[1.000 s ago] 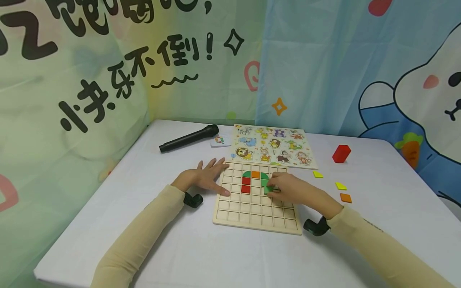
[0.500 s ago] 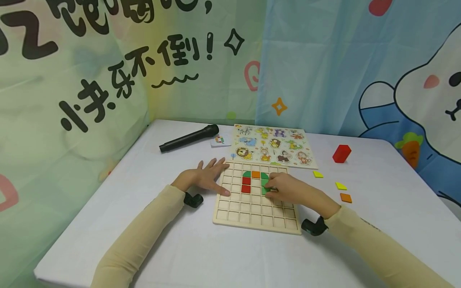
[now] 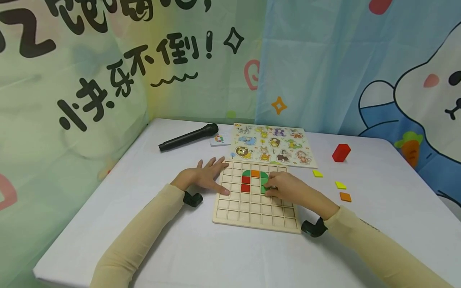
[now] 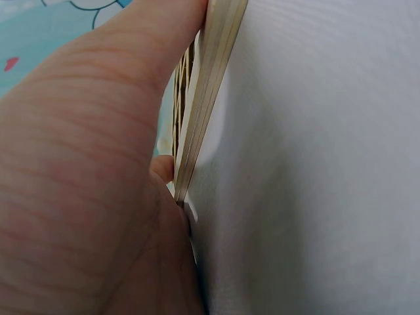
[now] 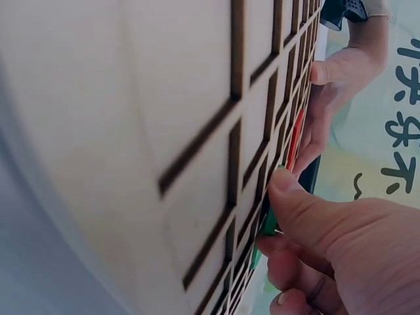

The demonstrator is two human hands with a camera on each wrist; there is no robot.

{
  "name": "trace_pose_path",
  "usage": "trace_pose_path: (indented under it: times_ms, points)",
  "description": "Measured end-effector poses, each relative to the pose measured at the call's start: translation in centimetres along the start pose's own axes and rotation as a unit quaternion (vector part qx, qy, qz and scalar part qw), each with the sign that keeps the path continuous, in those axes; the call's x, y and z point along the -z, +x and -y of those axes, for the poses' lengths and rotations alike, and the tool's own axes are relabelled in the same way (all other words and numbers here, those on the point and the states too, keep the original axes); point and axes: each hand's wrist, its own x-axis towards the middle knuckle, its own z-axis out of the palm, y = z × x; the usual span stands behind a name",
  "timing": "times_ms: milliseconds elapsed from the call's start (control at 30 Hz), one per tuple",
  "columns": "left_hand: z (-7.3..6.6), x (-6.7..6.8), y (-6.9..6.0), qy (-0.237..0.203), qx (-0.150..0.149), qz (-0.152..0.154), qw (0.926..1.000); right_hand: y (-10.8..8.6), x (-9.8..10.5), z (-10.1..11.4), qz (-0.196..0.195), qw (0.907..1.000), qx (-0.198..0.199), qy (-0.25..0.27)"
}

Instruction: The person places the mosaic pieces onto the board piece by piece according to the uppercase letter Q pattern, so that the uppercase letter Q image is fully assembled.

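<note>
A wooden grid board (image 3: 252, 220) lies flat on the white table. My right hand (image 3: 293, 190) pinches a square green tile (image 5: 269, 222) at a cell in the board's right-middle part; its fingers partly hide that tile in the head view. Above it in the same column are more green pieces, the top one a rounded green tile (image 3: 264, 175). An orange tile (image 3: 255, 173) and another rounded green tile (image 3: 246, 173) continue the top row, with two red tiles (image 3: 245, 184) below on the left. My left hand (image 3: 205, 177) rests with spread fingers at the board's left edge, thumb on the board.
Behind the board lies an animal picture puzzle (image 3: 271, 146), with a small pattern card (image 3: 219, 139) and a black microphone (image 3: 189, 137) to its left. On the right are a red block (image 3: 341, 153), two yellow tiles (image 3: 340, 185) and a loose orange tile (image 3: 345, 197).
My right hand has shifted slightly left with the green tile, which was tilted and now sits lower, in line with the green column. The left hand keeps its place.
</note>
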Motion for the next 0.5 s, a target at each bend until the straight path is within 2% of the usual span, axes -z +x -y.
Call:
trace_pose_path:
  times_ms: [500]
  points:
    - [-0.04,0.07,-0.11,-0.003,-0.002,0.0,1.0,-0.07,-0.94,0.47,-0.042,0.9973,-0.039,0.047]
